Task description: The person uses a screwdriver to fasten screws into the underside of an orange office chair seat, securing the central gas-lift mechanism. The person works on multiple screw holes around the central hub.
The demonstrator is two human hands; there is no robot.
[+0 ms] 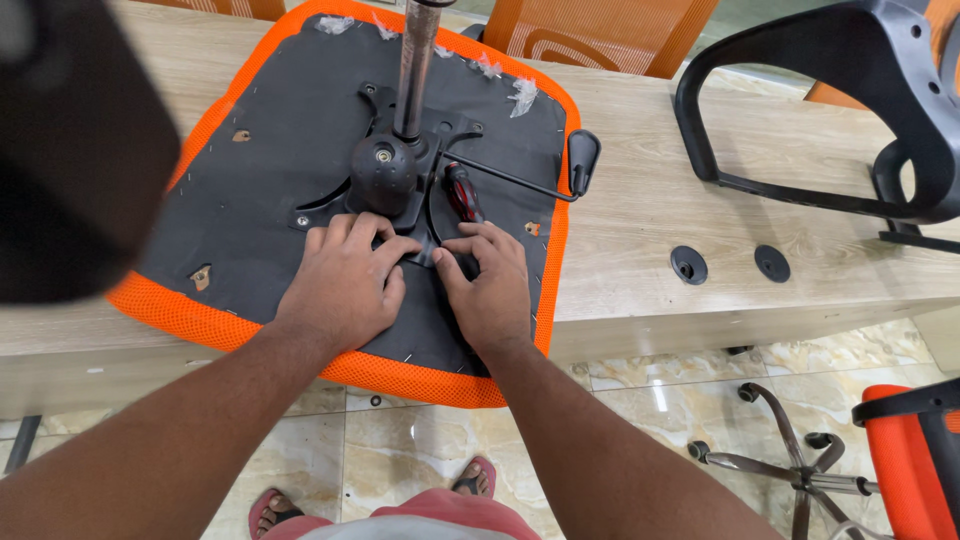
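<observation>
An orange mesh chair seat (250, 130) lies upside down on a wooden table (640, 230), its black underside up. A black metal mechanism plate (385, 175) with an upright gas cylinder (415, 60) is mounted on it. My left hand (345, 280) lies flat on the near edge of the plate, fingers spread. My right hand (490, 285) presses beside it, fingertips on the plate's near corner. A screwdriver with a red and black handle (462, 192) rests on the seat just beyond my right hand. A thin lever with a black paddle (583, 160) sticks out to the right.
A black plastic chair back frame (900, 110) lies on the table at right. Two round black grommets (730, 264) sit in the tabletop. A chrome star base (800, 470) and another orange seat (910, 460) are on the tiled floor. A dark blurred shape (70, 150) covers the upper left.
</observation>
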